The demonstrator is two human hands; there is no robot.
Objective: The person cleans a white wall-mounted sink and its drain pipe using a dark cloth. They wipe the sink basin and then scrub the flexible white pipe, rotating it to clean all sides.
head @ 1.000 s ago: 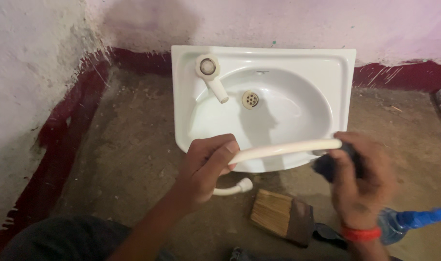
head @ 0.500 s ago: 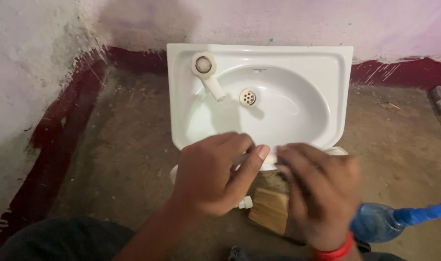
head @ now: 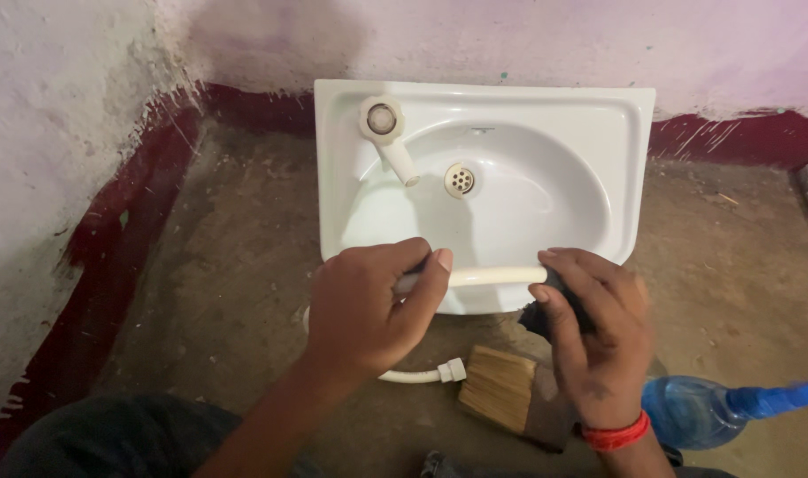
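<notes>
Bare dirt floor (head: pixel 227 265) in a corner of a rough room, white-ish plastered walls (head: pixel 59 115) with a dark red painted band along the bottom, and a white ceramic washbasin (head: pixel 630 168) lying flat on the ground against the back wall.

So the main thing is a cream-coloured flexible hose (head: pixel 488 276). A short straight stretch of it runs level between the two hands, right over the near rim of the basin. It then disappears into the left fist and curls back out below it, ending in a white ribbed fitting (head: pixel 453 370) that sits on the floor just beside the brush.

Left hand (head: pixel 369 310) is curled into a fist around the hose, thumb pressed along the top and pointing right, knuckles up, forearm coming in from the lower left. Right hand (head: pixel 594 332) has its fingers wrapped over a dark rag or pad (head: pixel 537 317), bunched against the other end of the visible hose stretch; can't really tell whether the fingers close all the way round the hose itself. There's a red band (head: pixel 612 436) on that wrist.

Around all that: a flat paintbrush (head: pixel 501 388) with pale bristles and a dark ferrule lies on the floor under the right hand. A blue-tinted plastic bottle (head: pixel 692 412) lies near the right wrist with a blue tube-like thing (head: pixel 780 397) beside it at the frame edge. Basin has a white plastic tap (head: pixel 388 142) on its left shoulder, spout pointing into the bowl, and a round drain strainer (head: pixel 459 180) near it. Dark trouser leg (head: pixel 112 438) shows bottom left.
</notes>
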